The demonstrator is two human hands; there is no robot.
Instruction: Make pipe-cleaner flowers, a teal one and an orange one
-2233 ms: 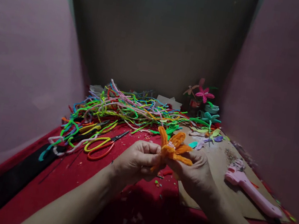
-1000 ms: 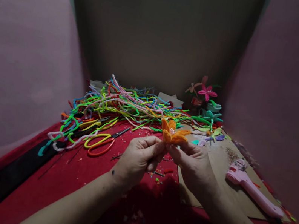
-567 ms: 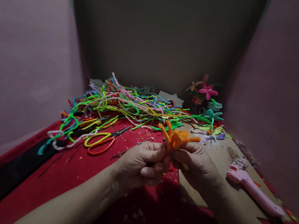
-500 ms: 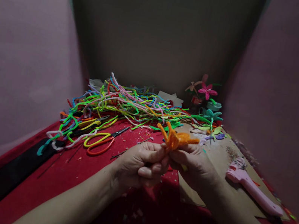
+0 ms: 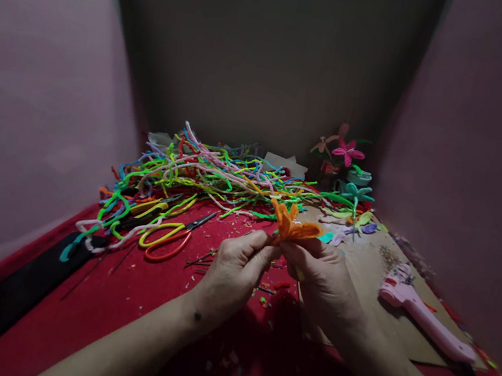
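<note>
An orange pipe-cleaner flower [image 5: 292,224] is held up over the red cloth, its fuzzy petals fanned outward. My left hand [image 5: 238,266] is closed, thumb and fingers pinching the flower's base from the left. From the right, my right hand [image 5: 321,273] pinches the same base with its thumb and index finger. The fingertips of both hands nearly meet below the petals, hiding the bottom of the flower. Close to my left hand lie scissors [image 5: 167,241] with yellow and red handles.
Behind the hands is a heap of colourful pipe cleaners [image 5: 206,171]. A pink glue gun [image 5: 426,320] rests on a cardboard sheet [image 5: 359,289] at right. Finished flowers [image 5: 348,153] stand at the back right. A black strip [image 5: 11,295] lies at left on the red cloth [image 5: 111,331].
My left hand has rolled over so its back and thumb now face up. The orange flower has turned, and its petals look more spread. Both hands stay at about the same place.
</note>
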